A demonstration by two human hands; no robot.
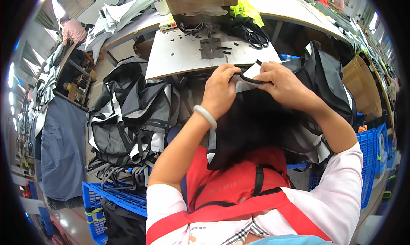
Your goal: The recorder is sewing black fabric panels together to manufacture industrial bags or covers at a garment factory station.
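Note:
My left hand (220, 89), below a pale bangle on the wrist, pinches one end of a short black strap (253, 80). My right hand (284, 83) grips the same strap a little to the right, thumb and fingers pressed together. Between the hands the strap bends in a small curve, beside a white edge of fabric. From there a large black fabric piece (252, 125) hangs over my lap and the red apron (239, 187). Both hands are just off the near edge of the white machine table (171, 57).
On the table are a metal plate (211, 48), black scraps and black-handled scissors (258, 39), below a boxy machine head (200, 3). Black-and-grey sewn pieces (132, 112) pile up at left over a blue crate (117, 199). More dark fabric (318, 74) and another blue crate (366, 163) stand right.

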